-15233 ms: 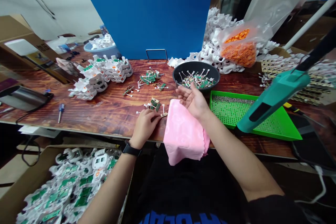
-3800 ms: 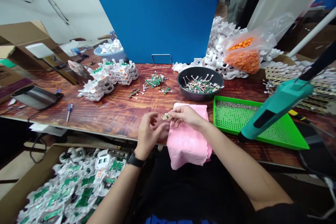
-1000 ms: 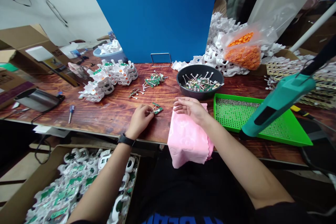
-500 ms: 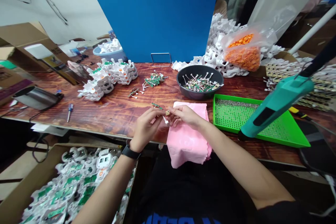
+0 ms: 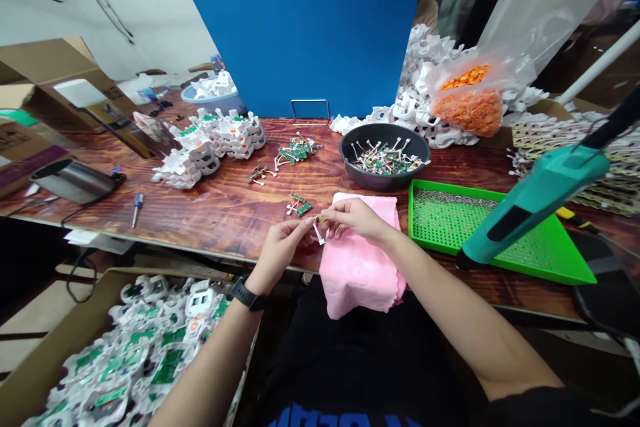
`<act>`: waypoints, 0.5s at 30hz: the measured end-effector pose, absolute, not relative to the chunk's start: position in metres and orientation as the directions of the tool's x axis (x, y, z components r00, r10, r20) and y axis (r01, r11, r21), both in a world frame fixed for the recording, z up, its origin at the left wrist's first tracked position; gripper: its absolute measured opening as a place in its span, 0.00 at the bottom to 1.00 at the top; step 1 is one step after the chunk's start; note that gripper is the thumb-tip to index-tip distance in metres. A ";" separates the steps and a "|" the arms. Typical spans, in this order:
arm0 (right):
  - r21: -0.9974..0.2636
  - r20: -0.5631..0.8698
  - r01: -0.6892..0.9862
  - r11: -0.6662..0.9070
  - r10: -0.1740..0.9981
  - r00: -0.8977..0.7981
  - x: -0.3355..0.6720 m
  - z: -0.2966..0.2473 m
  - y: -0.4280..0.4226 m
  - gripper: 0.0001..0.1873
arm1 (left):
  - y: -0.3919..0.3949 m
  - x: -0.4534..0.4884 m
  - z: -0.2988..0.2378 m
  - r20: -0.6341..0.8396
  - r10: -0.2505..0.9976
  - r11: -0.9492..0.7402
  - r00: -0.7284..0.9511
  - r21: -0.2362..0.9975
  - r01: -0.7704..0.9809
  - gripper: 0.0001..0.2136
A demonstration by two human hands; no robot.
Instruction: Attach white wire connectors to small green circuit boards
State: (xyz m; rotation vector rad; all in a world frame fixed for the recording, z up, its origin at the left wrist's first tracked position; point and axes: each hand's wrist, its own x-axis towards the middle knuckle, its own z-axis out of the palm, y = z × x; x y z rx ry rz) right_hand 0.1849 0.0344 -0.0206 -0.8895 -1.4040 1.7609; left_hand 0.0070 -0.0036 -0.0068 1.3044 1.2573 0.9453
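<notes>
We see both hands on one small circuit board [image 5: 323, 217], held just above the upper left edge of the pink cloth [image 5: 357, 273], our landmark. Right hand [image 5: 357, 219] over the cloth's upper left part, thumb and fingers pinching the board; left hand [image 5: 280, 243] just left of the cloth, thumb and forefinger pinched on the board's left end, by the white lead [image 5: 319, 233], which hangs down with its plug lowest. Loose boards [image 5: 300, 206] lie near, left of the cloth's top edge; a bigger board heap [image 5: 296, 150] farther off, beyond and left of it. Black bowl [image 5: 375, 179], full of leaded boards, just beyond the cloth. Green tray [image 5: 560, 255] right of the cloth, teal tool [image 5: 530, 203] slanting over it. We note stacked white housings [image 5: 220, 137] well left and beyond the cloth.
</notes>
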 end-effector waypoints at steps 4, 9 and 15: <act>-0.984 -0.080 -0.093 -0.149 0.851 -0.519 0.186 -0.020 0.034 0.20 | -0.003 0.005 -0.006 -0.152 0.975 0.136 0.161 0.985 0.108 0.14; -0.983 -0.086 -0.096 -0.155 0.857 -0.508 0.185 -0.014 0.031 0.18 | -0.004 0.003 -0.009 -0.163 0.968 0.145 0.192 0.984 0.101 0.14; -0.985 -0.089 -0.088 -0.151 0.868 -0.488 0.184 -0.014 0.031 0.19 | -0.003 0.003 -0.012 -0.177 0.971 0.167 0.161 0.983 0.079 0.13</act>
